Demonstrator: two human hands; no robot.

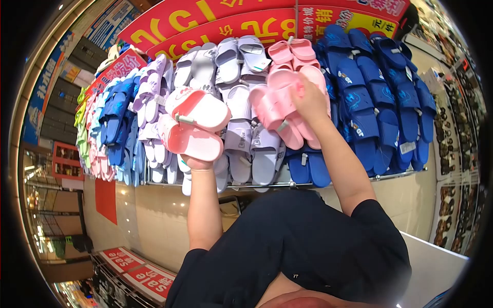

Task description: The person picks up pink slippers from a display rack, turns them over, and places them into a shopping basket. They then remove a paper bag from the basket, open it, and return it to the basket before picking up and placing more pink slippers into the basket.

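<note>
My left hand is closed under a pair of pink slippers, joined by a pale tag and lifted in front of the lavender slippers; its fingers are mostly hidden beneath the soles. On the right, my right hand grips another pair of pink slippers, tilted to the left. More pink slippers hang behind and below that hand. Lavender-grey slippers fill the rows between my hands, and dark blue slippers hang to the right of my right arm.
Lilac, blue, pink and green slippers continue along the rack to the left. A metal rail runs along the rack's front edge. Red price signs stand behind it. Sale signs lie at lower left, and shelves of shoes line the right.
</note>
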